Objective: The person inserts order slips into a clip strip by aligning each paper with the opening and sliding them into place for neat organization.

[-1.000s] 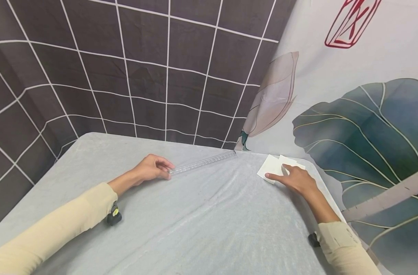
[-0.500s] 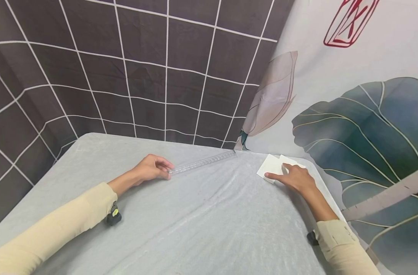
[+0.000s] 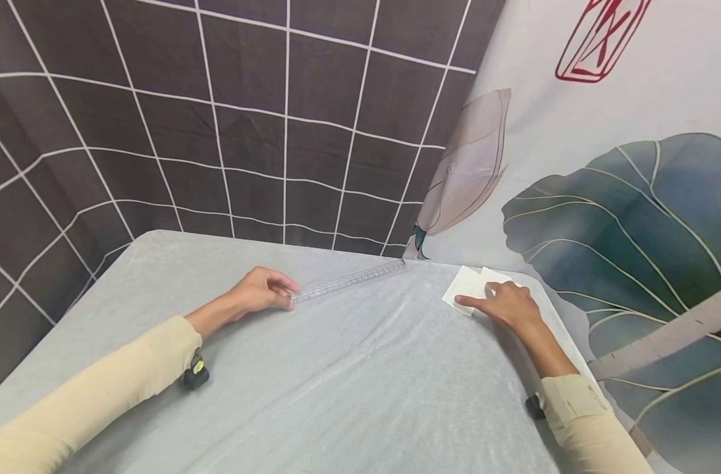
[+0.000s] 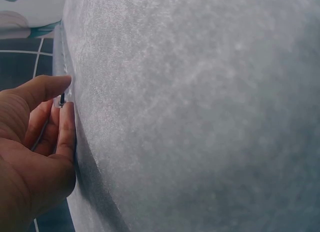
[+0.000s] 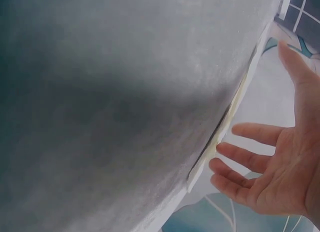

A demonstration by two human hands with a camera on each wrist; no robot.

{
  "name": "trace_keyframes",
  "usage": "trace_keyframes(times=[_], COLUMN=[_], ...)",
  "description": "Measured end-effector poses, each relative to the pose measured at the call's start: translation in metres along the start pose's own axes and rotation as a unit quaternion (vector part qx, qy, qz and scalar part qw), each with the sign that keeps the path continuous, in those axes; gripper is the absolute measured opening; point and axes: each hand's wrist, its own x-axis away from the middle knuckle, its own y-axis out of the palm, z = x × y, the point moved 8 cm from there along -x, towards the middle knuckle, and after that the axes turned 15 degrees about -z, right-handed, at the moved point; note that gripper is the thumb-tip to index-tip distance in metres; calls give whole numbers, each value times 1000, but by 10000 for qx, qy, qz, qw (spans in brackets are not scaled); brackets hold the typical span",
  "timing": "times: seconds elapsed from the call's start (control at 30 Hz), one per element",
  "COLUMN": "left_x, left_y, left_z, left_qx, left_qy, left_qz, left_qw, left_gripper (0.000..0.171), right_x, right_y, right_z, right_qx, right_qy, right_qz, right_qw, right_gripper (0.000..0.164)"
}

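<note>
My left hand (image 3: pixel 261 289) pinches the near end of a long clear plastic strip (image 3: pixel 351 279) between thumb and fingers. Ridged along its length, the strip slants away to the back right, its far end close to the back edge. In the left wrist view, a small dark mark shows at the end of the strip (image 4: pixel 60 103), between thumb and fingertips. Over at the right, my right hand (image 3: pixel 513 305) spreads above two overlapping white sheets (image 3: pixel 463 287), partly hiding them. Its thumb and fingers (image 5: pixel 250 134) are apart in the right wrist view, fingertips close over the sheets.
Pale grey cloth covers the table (image 3: pixel 360 375), with soft creases toward the front. Behind it hangs a dark cloth with a white grid (image 3: pixel 247 138). A white cloth printed with large leaves (image 3: pixel 621 217) borders the right edge.
</note>
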Motion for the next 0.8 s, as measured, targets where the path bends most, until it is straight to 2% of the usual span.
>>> trace_keyframes(times=[0.8], left_x=[1], left_y=[1], left_z=[1], left_qx=[12], left_qy=[44], left_qz=[-20], left_qw=[10000], left_gripper=[43], right_x=[-6], right_y=[-2], right_z=[-5], right_qx=[59], right_qy=[-119], right_qz=[238], right_qw=[9996], right_gripper=[107])
